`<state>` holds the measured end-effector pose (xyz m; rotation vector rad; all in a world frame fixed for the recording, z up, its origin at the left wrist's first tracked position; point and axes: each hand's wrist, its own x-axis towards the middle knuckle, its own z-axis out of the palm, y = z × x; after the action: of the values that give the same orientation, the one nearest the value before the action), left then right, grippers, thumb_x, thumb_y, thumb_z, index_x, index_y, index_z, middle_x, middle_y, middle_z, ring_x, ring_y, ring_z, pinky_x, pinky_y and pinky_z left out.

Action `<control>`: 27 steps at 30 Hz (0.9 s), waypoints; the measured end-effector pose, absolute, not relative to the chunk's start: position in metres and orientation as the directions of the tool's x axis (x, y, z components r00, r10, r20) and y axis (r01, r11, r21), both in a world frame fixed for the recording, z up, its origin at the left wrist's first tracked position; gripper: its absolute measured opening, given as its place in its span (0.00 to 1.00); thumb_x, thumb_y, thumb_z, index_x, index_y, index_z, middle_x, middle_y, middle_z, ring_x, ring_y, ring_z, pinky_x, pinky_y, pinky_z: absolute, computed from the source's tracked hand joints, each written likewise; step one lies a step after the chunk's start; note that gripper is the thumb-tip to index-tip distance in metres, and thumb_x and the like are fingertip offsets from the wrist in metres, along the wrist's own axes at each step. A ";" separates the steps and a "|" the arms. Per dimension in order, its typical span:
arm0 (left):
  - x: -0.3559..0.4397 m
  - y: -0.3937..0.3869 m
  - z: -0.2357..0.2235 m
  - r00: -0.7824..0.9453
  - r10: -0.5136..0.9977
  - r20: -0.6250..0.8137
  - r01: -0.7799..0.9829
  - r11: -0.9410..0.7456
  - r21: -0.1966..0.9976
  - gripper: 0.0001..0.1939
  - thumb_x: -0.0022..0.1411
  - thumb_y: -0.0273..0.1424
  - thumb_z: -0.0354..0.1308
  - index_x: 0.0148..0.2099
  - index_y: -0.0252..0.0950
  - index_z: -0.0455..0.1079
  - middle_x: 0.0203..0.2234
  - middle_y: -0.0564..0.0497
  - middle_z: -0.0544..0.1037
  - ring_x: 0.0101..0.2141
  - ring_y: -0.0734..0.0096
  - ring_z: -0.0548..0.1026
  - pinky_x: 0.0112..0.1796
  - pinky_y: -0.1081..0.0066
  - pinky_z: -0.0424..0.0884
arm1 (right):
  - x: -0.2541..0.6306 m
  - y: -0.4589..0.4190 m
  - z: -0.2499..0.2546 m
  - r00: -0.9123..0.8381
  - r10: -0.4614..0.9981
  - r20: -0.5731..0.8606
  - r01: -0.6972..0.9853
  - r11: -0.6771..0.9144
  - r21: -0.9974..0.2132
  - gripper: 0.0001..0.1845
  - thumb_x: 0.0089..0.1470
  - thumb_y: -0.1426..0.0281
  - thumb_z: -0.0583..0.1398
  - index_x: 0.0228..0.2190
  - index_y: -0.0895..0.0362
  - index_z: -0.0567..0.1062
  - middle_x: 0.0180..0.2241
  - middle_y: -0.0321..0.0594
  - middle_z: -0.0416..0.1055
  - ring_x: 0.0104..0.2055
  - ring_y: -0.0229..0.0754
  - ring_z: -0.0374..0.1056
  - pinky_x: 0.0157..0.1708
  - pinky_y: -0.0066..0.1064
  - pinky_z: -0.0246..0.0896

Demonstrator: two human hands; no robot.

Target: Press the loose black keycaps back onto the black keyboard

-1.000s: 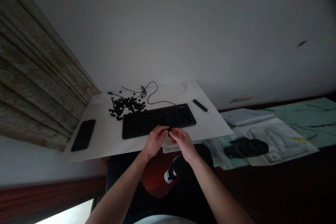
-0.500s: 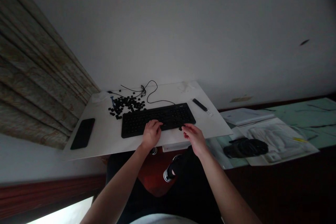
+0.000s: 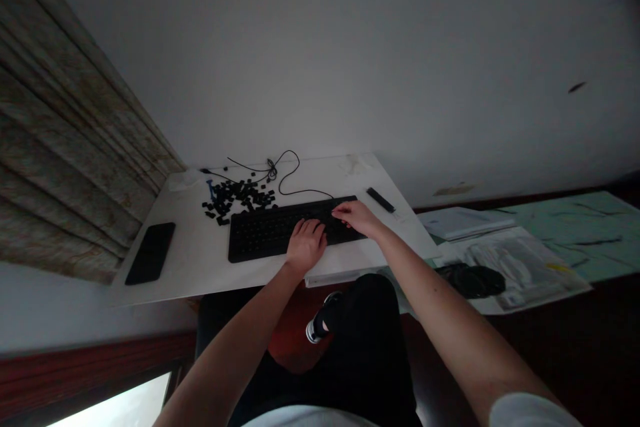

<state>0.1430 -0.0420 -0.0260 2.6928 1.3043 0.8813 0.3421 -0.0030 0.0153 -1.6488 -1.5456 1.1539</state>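
Note:
A black keyboard lies on the white table. My left hand rests palm down on its lower middle part, the fingers stretched out. Over the keyboard's right part, my right hand has thumb and forefinger pinched together. A small black keycap seems to be between those fingertips, hardly visible against the dark keyboard. Many loose black keycaps lie in a scattered heap behind the keyboard's left end. A small blue tool stands out at the heap's left edge.
A black phone lies on the left of the white table. The keyboard's black cable loops behind it. A black-handled brush-like tool lies at the right. Beyond are a low green surface, papers and a black bag.
My right hand has moved up and left from the keyboard's front edge onto its right part, with the small black keycap. My left hand has slid right and its fingers have spread.

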 end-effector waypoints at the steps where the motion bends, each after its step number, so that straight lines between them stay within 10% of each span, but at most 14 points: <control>1: 0.143 -0.042 -0.027 0.486 0.733 0.476 0.718 -0.645 0.261 0.11 0.65 0.28 0.54 0.50 0.36 0.71 0.48 0.43 0.76 0.49 0.59 0.74 0.57 0.54 0.66 | 0.344 0.005 0.016 -0.103 0.973 -0.206 0.499 -0.129 -0.857 0.11 0.51 0.63 0.66 0.31 0.58 0.81 0.27 0.41 0.75 0.24 0.36 0.64 0.21 0.27 0.58; 27: 0.142 -0.038 -0.028 0.507 0.753 0.419 0.707 -0.641 0.298 0.11 0.65 0.28 0.53 0.50 0.36 0.71 0.47 0.43 0.76 0.51 0.58 0.72 0.56 0.54 0.65 | 0.353 0.054 0.019 -0.275 0.841 -0.466 0.534 -0.270 -0.802 0.14 0.34 0.60 0.72 0.22 0.57 0.81 0.16 0.35 0.70 0.19 0.34 0.60 0.19 0.27 0.53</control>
<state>0.1418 -0.0378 -0.0280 2.6494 1.2869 0.8038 0.3531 0.0542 0.0194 -1.6886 -1.6948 1.5604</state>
